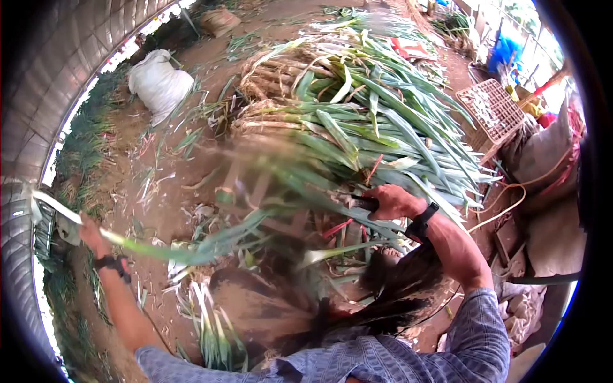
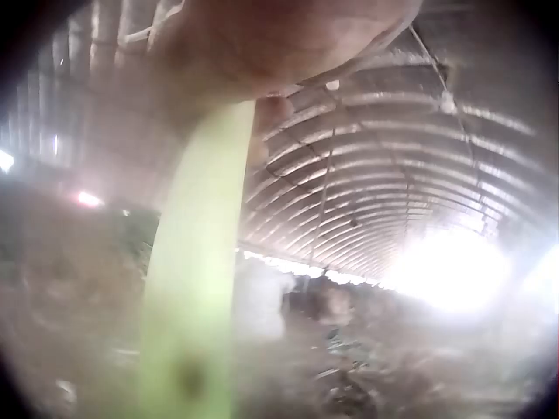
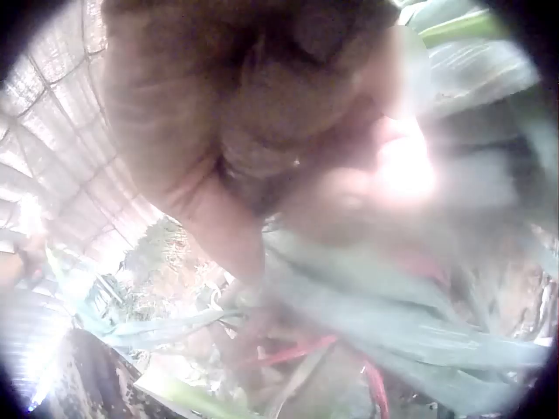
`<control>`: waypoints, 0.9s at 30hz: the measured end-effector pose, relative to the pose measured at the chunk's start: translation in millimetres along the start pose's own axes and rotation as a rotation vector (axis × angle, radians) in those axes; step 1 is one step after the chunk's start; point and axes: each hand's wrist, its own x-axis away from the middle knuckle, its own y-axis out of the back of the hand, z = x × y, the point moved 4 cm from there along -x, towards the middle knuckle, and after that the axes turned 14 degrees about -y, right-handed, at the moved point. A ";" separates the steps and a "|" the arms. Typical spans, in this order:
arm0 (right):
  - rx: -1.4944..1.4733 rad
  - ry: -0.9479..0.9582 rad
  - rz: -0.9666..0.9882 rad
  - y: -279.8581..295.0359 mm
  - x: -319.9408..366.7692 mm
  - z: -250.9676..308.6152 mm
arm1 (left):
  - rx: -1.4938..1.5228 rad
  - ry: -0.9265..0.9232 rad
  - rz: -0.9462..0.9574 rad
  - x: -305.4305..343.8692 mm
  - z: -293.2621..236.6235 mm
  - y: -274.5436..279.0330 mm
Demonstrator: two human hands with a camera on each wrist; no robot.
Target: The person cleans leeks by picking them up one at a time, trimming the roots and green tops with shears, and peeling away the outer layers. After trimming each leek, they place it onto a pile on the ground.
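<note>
At the far left of the head view, the left hand (image 1: 94,236) grips a long leek (image 1: 147,247) near its white end; its green leaves trail toward the middle. The left wrist view shows that hand (image 2: 288,44) round the pale stalk (image 2: 196,262). The right hand (image 1: 397,202) is curled round a dark handle (image 1: 364,203) beside leek leaves at the near edge of a large leek pile (image 1: 357,121). What the handle belongs to is hidden. In the right wrist view the right hand (image 3: 253,113) is blurred above green leaves (image 3: 376,305).
A white sack (image 1: 159,83) stands at upper left. Several leeks (image 1: 214,332) lie on the ground by the left forearm. A plastic crate (image 1: 491,112) and stuffed sacks (image 1: 543,153) are at the right. Red strips (image 1: 337,228) hang near the person's knees.
</note>
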 end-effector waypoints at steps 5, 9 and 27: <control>0.019 0.017 0.006 1.4 -11.1 13.9 | -1.293 -0.099 0.306 29.0 103.2 116.3; -0.093 0.020 -0.124 19.5 -3.0 19.4 | -0.652 0.224 0.570 163.1 171.0 61.6; -0.006 -0.337 0.193 14.5 51.4 -74.4 | 0.243 0.747 0.830 429.6 59.6 -487.4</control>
